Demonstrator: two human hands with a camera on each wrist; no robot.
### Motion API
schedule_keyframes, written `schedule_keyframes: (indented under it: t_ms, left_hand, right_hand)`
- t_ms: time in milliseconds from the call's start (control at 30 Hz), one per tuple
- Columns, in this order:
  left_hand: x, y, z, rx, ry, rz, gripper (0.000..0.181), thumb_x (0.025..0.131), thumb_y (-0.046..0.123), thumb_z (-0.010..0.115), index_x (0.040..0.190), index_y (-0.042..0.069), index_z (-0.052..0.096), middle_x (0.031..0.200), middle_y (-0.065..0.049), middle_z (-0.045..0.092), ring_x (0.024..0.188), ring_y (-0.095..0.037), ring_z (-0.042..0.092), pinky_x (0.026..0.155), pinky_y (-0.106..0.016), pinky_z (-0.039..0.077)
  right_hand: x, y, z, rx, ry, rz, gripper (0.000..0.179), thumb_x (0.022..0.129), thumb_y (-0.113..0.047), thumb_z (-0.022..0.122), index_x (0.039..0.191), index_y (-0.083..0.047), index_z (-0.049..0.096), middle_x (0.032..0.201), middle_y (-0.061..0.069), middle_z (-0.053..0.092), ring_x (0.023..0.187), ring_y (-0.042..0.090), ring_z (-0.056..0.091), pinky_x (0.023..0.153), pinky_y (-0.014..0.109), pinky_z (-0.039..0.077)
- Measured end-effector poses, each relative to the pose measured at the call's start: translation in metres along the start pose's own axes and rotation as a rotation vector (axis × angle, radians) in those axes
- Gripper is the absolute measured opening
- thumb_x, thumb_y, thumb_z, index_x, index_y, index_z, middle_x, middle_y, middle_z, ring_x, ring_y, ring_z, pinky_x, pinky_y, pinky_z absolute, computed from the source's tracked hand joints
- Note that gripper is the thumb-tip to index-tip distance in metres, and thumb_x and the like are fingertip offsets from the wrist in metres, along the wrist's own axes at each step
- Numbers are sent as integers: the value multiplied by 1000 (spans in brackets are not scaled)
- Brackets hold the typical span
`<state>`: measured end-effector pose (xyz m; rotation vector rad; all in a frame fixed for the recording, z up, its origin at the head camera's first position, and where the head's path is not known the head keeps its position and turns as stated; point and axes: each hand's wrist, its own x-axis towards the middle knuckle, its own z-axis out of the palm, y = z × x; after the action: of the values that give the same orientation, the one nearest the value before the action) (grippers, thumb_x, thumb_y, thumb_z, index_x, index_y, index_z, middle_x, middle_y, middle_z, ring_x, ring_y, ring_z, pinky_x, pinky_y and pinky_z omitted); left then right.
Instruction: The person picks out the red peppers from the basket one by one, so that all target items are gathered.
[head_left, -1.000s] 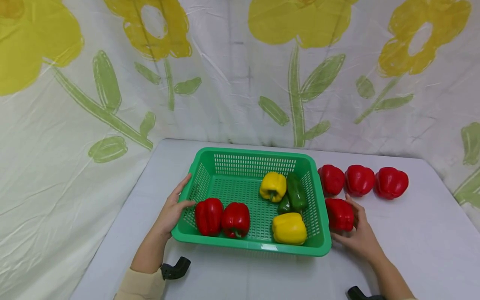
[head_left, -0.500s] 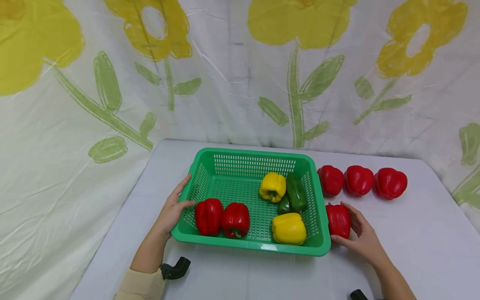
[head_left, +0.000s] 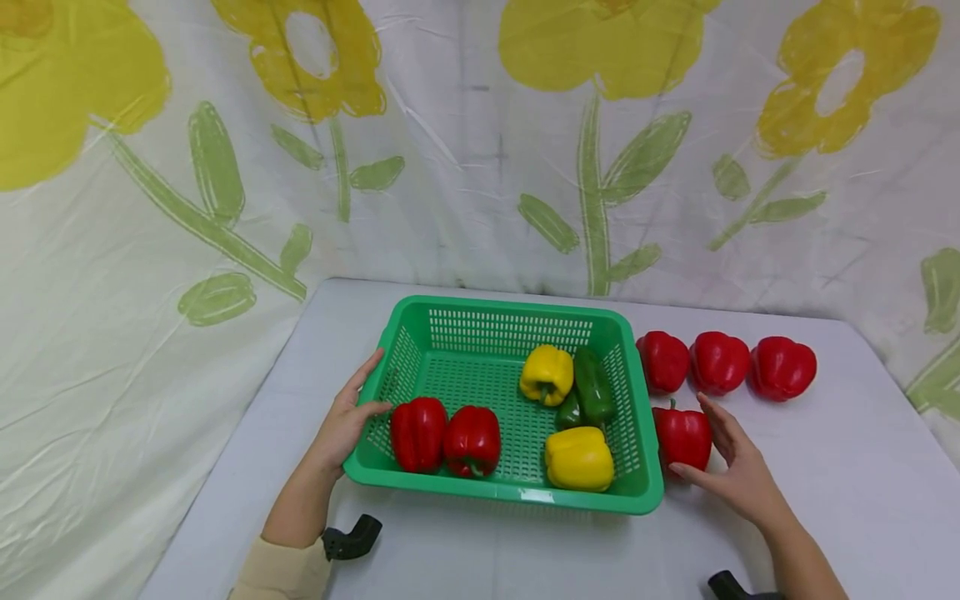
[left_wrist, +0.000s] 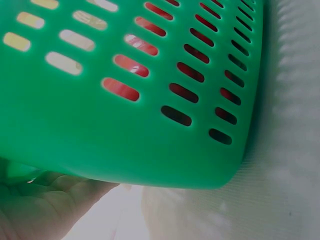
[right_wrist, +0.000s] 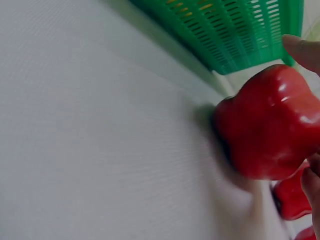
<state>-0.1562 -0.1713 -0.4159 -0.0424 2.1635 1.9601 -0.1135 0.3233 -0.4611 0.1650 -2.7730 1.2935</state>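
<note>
My left hand (head_left: 347,423) grips the left side of a green plastic basket (head_left: 525,497), thumb over the rim and fingers outside; the left wrist view shows the hand (left_wrist: 45,205) against the basket wall (left_wrist: 125,145). A red bell pepper (head_left: 684,437) stands stem up on the table, close to the basket's right side. Around it my right hand (head_left: 738,479) is spread, thumb in front and fingers behind. In the right wrist view the thumb (right_wrist: 304,52) shows apart from the pepper (right_wrist: 270,125); contact of the other fingers is unclear.
Inside the basket lie two red bell peppers (head_left: 444,437), two yellow ones (head_left: 577,458) and green peppers (head_left: 594,387). A row of red bell peppers (head_left: 718,363) sits at the table's back right. A curtain with printed flowers (head_left: 450,167) hangs behind the table (head_left: 825,467).
The red bell pepper at my right hand has turned from lying on its side to standing stem up. My right hand has shifted slightly rightward; the left hand and basket have stayed put.
</note>
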Motion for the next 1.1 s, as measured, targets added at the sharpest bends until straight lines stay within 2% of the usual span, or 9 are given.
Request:
schedule_keyframes:
  t_ms: [267,467,533,600,633,733,800,867,1100]
  left_hand:
    - [0,0,1,3,-2,-1,73,88,-2,43,150,29,18,157,-1,14,140,-26,24,107,-44,31]
    - [0,0,0,10,4,-13,73,88,-1,43,149,31,18,157,0,14,139,-26,25,106,-41,33]
    - [0,0,0,7,3,-12,74,88,-1,43,149,31,18,157,0,14,139,-26,25,106,-42,32]
    - [0,1,0,0,3,-9,74,88,-2,43,149,31,19,157,0,14,139,-26,25,107,-44,31]
    - [0,1,1,-1,1,-5,74,88,-2,43,149,31,18,157,0,14,139,-26,25,107,-45,31]
    - [-1,1,1,-3,-5,3,73,89,-2,43,149,31,18,157,0,13,139,-26,24,107,-46,30]
    - [-1,1,1,-5,-8,6,73,89,-2,43,149,30,18,157,-1,13,139,-27,23,107,-46,30]
    - [-1,2,1,-7,-8,4,73,89,-2,42,149,31,18,157,-1,13,139,-27,24,107,-46,30]
    - [-1,1,1,-6,-6,2,73,89,-2,42,149,30,18,157,-1,13,140,-27,23,107,-47,30]
  right_hand:
    - [16,-9,-27,-41,86,-63,104,67,-10,81,150,-23,18,153,-2,24,132,-13,21,86,-3,30]
    - [36,-26,-42,-37,23,-94,98,72,-11,78,150,-19,19,152,14,25,137,-4,23,84,-3,31]
    - [43,-33,-46,-43,-10,-96,96,73,-13,77,150,-17,19,151,19,26,140,6,24,82,-3,33]
    - [50,-41,-49,-60,-38,-95,96,73,-15,77,150,-17,19,149,21,28,141,22,27,80,-1,37]
    - [53,-45,-50,-73,-52,-93,95,73,-16,77,149,-16,20,149,21,29,139,30,27,80,1,39]
    - [61,-57,-51,-105,-91,-93,96,73,-20,78,149,-14,20,148,23,29,132,47,29,83,24,51]
    - [67,-64,-50,-119,-116,-97,96,74,-22,78,149,-13,20,147,24,30,130,51,31,84,42,49]
    - [72,-71,-48,-123,-143,-106,95,74,-24,77,149,-12,19,147,25,30,129,52,31,84,54,43]
    - [89,-95,-37,-129,-249,-135,90,78,-26,73,149,-12,19,148,24,29,131,51,30,86,61,43]
